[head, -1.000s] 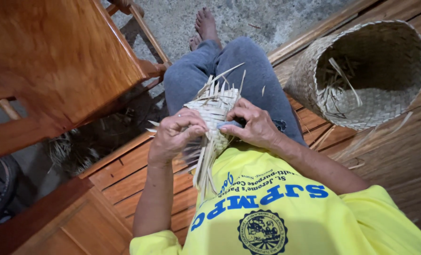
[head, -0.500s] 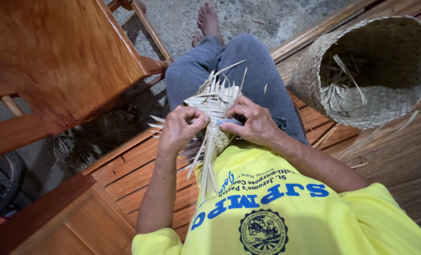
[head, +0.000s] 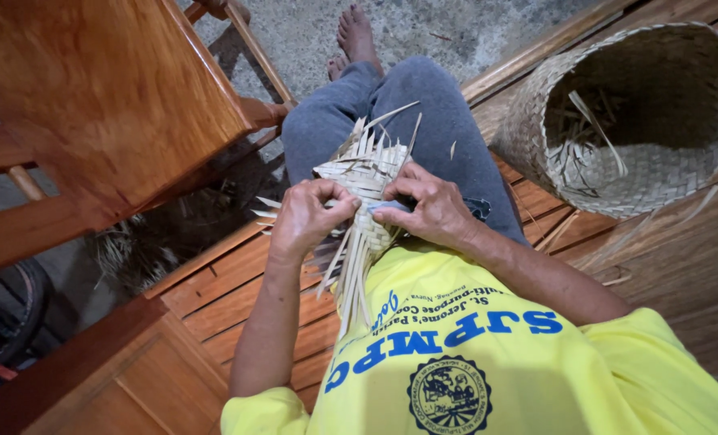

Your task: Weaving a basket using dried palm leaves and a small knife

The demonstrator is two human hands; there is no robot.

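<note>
A partly woven piece of pale palm-leaf strips (head: 365,173) rests on my lap, over my grey trousers. Loose strip ends stick out at its top and hang down toward my yellow shirt. My left hand (head: 309,216) pinches strips at the left side of the weave. My right hand (head: 427,205) grips the weave from the right, thumb pressed against the strips. Both hands meet at the middle of the piece.
A large woven basket (head: 552,121) lies on its side at the right, with leaf scraps inside. A wooden chair (head: 109,105) stands at the left. I sit on a slatted wooden bench (head: 230,282); bare feet rest on concrete floor (head: 423,24) beyond.
Both hands have shifted slightly on the weave, the fingers working the strips closer together; the woven piece stays on my lap.
</note>
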